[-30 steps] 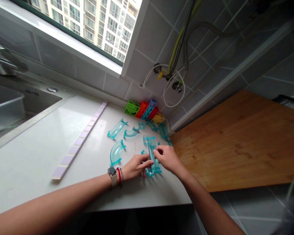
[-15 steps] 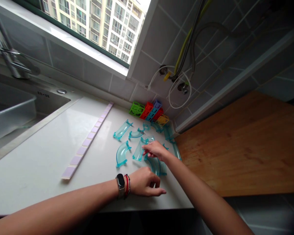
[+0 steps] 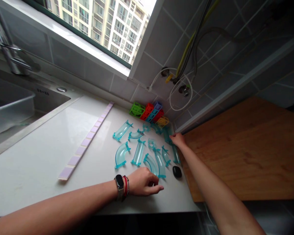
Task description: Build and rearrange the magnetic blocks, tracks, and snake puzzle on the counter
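Observation:
My right hand [image 3: 178, 139] reaches to the back right of the counter. Its fingers are pinched on a translucent teal track piece [image 3: 166, 132] near the wooden board; the fingertips are partly hidden. In front, my left hand [image 3: 143, 182] rests loosely curled at the counter, thumb stretched out, nothing visible in it. Just beyond its knuckles lie a curved teal track piece [image 3: 152, 164] and a longer one [image 3: 159, 163]. Straight teal pieces [image 3: 138, 153] [image 3: 122, 130], a wide curved piece [image 3: 122, 155] and several others lie spread around.
Green [image 3: 137, 110], red [image 3: 147, 111], blue, purple and yellow [image 3: 162, 121] blocks stand along the back wall. A black rounded object [image 3: 177, 171] lies at right, beside the wooden board [image 3: 242, 150]. A lilac tiled strip [image 3: 85, 142] crosses the counter; the sink [image 3: 51, 104] is at left.
My right hand has left the straight teal piece in the middle and moved right and back to another piece by the board. That middle piece now lies uncovered. My left hand stays almost still.

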A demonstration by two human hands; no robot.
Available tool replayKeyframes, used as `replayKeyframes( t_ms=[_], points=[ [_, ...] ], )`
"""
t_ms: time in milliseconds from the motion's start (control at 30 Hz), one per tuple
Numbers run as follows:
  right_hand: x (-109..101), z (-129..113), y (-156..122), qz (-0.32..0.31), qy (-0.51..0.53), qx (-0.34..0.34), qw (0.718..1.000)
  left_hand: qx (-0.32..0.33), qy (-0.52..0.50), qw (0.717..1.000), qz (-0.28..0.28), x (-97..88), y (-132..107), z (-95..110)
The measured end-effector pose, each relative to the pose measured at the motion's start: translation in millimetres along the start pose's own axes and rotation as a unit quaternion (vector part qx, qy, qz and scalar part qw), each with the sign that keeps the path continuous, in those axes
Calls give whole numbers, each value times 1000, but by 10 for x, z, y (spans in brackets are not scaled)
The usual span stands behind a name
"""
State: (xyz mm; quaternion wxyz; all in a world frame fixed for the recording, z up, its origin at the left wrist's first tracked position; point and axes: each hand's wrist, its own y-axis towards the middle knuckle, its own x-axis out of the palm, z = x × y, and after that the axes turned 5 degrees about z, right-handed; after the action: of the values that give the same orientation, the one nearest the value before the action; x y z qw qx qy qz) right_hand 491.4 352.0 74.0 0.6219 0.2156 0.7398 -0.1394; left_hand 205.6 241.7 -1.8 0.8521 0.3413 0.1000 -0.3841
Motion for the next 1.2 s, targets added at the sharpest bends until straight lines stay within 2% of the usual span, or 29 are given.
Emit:
replayKeyframes(
  t_ms=[133,267,400,500,600,667,767,833,900,967,1033,1133,1200],
  points=[
    [209,151,128,-3,-31,20,999,-9,-3,1000,5,2,-1,-24],
    [357,184,171,20,-25,23,999,-17,-2,1000,11,25,-5,-60],
    [246,180,191,75,32,0,997,-26,0,1000,13,22,5,-65],
    [67,189,44,102,102,-20,989,-51,-18,998,20,-12,27,-46],
    [-80,213,-426,93,188,-44,977,-108,-96,989,17,-42,53,-38],
    [-143,236,-921,72,238,-59,967,-159,-181,971,-3,-49,68,-42],
    [-205,275,-1774,22,312,-84,946,-216,-308,925,-44,-53,77,-24],
    [-229,299,-2285,-9,350,-97,932,-225,-361,901,-85,-55,69,27],
    [-236,320,-2674,-41,384,-97,917,-212,-390,887,-129,-43,51,105],
    [-230,341,-2927,-58,413,-99,903,-192,-407,879,-161,-6,34,186],
    [-217,371,-3072,-50,422,-106,899,-182,-395,885,-167,48,32,243],
    [-186,464,-3195,9,397,-114,911,-210,-314,917,-126,81,62,295],
    [-152,577,-3268,57,378,-101,918,-246,-253,931,-91,14,60,352]
  ],
)
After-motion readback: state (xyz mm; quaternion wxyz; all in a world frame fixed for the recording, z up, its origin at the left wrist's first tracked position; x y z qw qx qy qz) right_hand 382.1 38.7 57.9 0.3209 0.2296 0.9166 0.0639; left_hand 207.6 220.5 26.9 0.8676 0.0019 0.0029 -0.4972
